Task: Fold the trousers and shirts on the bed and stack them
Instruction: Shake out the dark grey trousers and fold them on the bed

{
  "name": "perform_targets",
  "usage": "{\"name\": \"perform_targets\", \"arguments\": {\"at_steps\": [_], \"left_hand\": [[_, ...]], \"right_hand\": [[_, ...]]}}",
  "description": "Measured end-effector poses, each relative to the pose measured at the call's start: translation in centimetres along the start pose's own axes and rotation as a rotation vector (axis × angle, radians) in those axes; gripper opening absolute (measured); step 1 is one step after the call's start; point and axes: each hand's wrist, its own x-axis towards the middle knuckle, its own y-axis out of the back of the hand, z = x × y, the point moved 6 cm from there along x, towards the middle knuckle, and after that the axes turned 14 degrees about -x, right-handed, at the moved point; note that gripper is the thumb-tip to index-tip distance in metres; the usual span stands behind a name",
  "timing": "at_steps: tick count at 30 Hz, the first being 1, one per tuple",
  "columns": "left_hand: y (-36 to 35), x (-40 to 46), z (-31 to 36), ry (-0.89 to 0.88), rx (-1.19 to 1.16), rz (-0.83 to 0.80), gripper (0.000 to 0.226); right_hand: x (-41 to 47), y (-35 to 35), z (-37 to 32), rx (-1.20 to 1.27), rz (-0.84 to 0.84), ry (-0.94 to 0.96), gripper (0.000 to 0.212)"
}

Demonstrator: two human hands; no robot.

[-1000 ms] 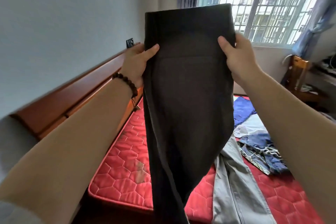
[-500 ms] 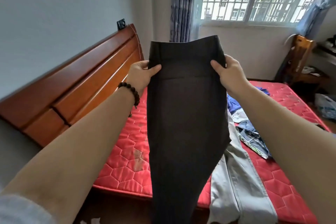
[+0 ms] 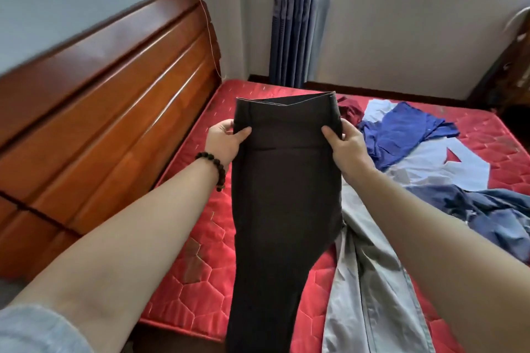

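Both hands up in front of the person, holding the dark trousers (image 3: 282,180) by the waistband end. Left hand (image 3: 222,142) grips the left edge, thumb over the front of the fabric, fingers curled behind it; beaded bracelet (image 3: 213,167) on that wrist. Right hand (image 3: 345,149) grips the right edge the same way, thumb on front, fingers wrapped round the side. Trousers look doubled lengthwise, waistband on top, legs hanging down over the near edge of the bed and out of the bottom of view; can't tell if the lower part touches the mattress. They hang above the red quilted mattress (image 3: 186,281), left-centre of the bed. Just right of them, light grey trousers (image 3: 370,289) lie flat on the mattress, running toward the near edge, partly under the right forearm. Further right, a crumpled denim garment (image 3: 487,215). Beyond that, a bright blue shirt (image 3: 401,130) on top of a pale blue-white shirt (image 3: 438,165), and a dark red garment (image 3: 351,110) peeking out behind the right hand. Wooden headboard (image 3: 109,100) on the left, dark curtain (image 3: 298,17) at the far wall beside the window.
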Motion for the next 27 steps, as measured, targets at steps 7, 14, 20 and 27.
{"name": "perform_targets", "arguments": {"at_steps": [7, 14, 20, 27], "left_hand": [[0.2, 8.9, -7.3, -0.046, 0.201, 0.047, 0.010], [1.5, 19.7, -17.6, -0.032, 0.298, 0.042, 0.007], [2.7, 28.0, -28.9, 0.032, 0.349, 0.006, 0.007], [4.4, 33.1, -41.8, 0.294, 0.508, -0.147, 0.027]], "right_hand": [[8.1, -5.7, 8.3, -0.038, -0.008, -0.074, 0.004], [16.6, -13.1, 18.7, -0.240, -0.009, -0.112, 0.014], [22.6, -20.0, 28.9, -0.325, -0.016, -0.204, 0.014], [26.3, -26.7, 40.4, -0.489, -0.108, -0.344, 0.027]]}}
